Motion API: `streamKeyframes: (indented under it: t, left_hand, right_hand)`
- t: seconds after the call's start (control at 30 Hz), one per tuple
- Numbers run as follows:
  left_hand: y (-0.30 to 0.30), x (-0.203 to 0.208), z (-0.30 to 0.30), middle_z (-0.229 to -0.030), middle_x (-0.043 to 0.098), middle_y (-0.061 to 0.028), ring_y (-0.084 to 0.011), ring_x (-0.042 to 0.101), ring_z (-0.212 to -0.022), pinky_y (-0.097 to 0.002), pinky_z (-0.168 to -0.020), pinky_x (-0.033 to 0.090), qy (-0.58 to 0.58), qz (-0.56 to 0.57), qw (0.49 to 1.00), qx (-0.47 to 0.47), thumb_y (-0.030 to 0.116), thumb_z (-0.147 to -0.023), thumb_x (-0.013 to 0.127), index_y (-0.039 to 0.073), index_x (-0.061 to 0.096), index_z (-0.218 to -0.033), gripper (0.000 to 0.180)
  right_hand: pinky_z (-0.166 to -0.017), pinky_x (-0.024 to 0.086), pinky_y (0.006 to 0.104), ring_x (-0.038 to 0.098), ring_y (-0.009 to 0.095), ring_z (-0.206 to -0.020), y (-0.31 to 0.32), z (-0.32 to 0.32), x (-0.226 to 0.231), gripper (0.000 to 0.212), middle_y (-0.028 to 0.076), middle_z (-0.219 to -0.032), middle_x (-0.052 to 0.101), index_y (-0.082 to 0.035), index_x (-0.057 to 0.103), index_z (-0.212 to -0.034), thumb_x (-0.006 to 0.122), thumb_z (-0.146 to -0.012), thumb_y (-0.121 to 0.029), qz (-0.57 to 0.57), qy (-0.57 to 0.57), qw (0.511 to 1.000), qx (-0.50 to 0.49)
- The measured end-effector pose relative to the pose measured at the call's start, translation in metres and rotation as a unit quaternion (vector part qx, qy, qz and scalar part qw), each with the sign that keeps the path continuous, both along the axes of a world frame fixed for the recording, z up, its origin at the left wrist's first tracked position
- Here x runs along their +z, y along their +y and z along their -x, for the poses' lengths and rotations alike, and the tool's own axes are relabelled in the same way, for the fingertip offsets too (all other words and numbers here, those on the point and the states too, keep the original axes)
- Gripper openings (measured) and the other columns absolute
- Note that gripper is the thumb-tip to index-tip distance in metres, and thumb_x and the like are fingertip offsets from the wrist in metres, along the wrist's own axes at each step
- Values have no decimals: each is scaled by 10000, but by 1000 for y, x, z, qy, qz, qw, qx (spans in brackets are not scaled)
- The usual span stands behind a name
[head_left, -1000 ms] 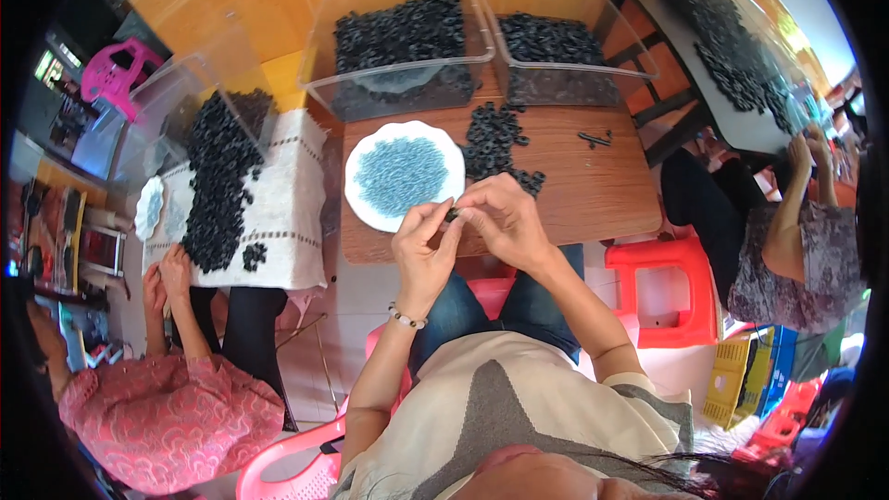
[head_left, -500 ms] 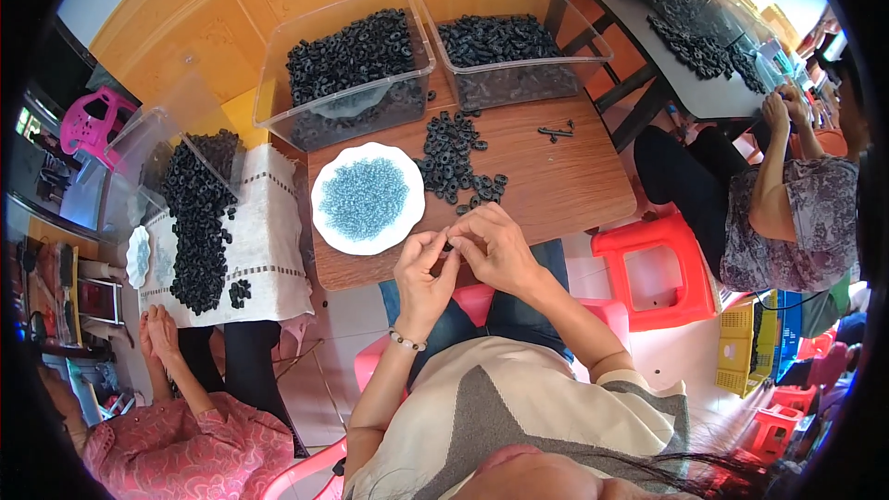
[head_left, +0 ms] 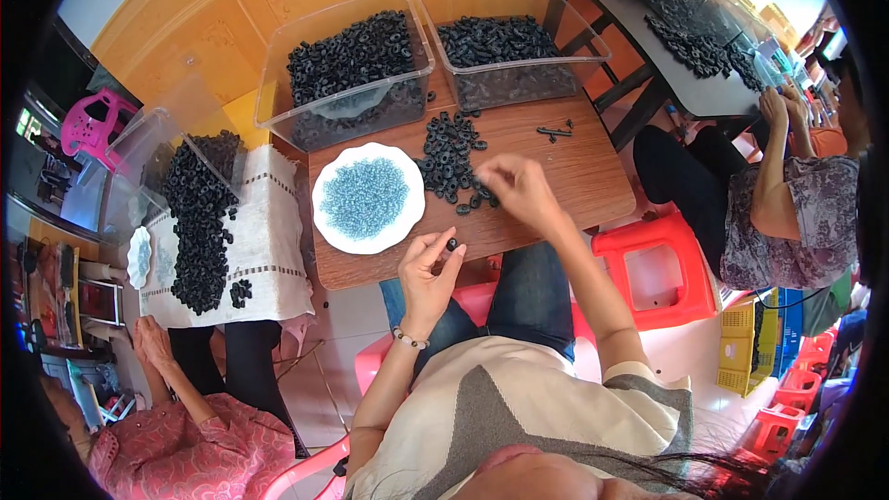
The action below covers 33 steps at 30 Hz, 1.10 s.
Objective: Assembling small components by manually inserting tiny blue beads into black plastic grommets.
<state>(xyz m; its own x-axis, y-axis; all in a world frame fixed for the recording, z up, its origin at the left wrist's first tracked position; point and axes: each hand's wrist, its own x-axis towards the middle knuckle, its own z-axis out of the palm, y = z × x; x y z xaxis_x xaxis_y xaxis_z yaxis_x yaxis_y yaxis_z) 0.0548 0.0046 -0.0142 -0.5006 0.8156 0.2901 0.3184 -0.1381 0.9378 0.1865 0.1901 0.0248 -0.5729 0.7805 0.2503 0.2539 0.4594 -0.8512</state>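
Between the thumb and fingertips of my left hand [head_left: 424, 282] is a small round black piece [head_left: 452, 244], held just off the table's near edge. My right hand [head_left: 523, 190] reaches over the right side of a loose pile of black ring-like pieces [head_left: 446, 153], fingers bent down. Blur keeps me from telling whether those fingers have closed on a piece. Left of the pile stands a white scalloped plate [head_left: 414, 220] full of tiny clear-blue beads [head_left: 361, 199].
Two clear plastic bins [head_left: 274, 120] [head_left: 593, 59] of black pieces stand at the table's back. A small dark rod-like tool [head_left: 556, 132] lies on the right. Co-workers sit at a cloth-covered table [head_left: 269, 259] on the left and a dark table [head_left: 713, 102] on the right. A red stool [head_left: 607, 250] stands nearby.
My hands were together at the table's near edge. The right has moved away, up and right, to the pile; the left stays almost in place with the black piece.
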Motion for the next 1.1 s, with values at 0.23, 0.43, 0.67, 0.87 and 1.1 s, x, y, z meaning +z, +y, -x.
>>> streamKeyframes:
  t: [0.23,0.43,0.67,0.87,1.1]
  left_hand:
    - [0,-9,-1,-942,681,-42,-101,594,-742,-245,-658,491,-32,-8,999,-9,73,-877,814,29,767,-1202,331]
    - [-2,-9,2,-919,682,-41,-94,594,-728,-241,-652,486,-40,-7,999,-8,64,-871,822,31,771,-1198,332]
    - [-4,-8,2,-1040,642,-19,-59,641,-837,-197,-740,505,-39,17,998,-50,-18,-910,775,-17,722,-1267,361]
    - [-8,-12,7,-1043,650,-22,-58,636,-838,-195,-747,507,-31,29,998,-43,-21,-911,774,-13,723,-1267,360]
    - [-7,-11,5,-1037,649,-20,-60,634,-839,-195,-752,508,-45,27,997,-50,-21,-906,776,2,729,-1269,367]
  right_hand:
    - [-872,542,509,660,407,-994,70,7,-28,208,187,-945,733,-77,766,-1079,644,-912,-65,-202,-162,964,-62]
    - [-834,523,470,673,374,-916,58,3,-8,153,193,-914,728,-58,763,-1030,665,-924,-112,-63,-200,977,-23]
    - [-872,545,494,658,383,-996,73,26,-20,161,176,-962,738,-68,769,-1035,701,-911,-145,-168,-174,969,-46]
    - [-871,548,502,647,393,-1028,78,37,-30,148,171,-996,735,-67,758,-1022,727,-891,-128,-188,-182,964,-48]
    - [-863,548,500,650,402,-1033,80,37,-32,149,177,-965,735,-60,745,-1009,739,-877,-128,-163,-185,967,-63]
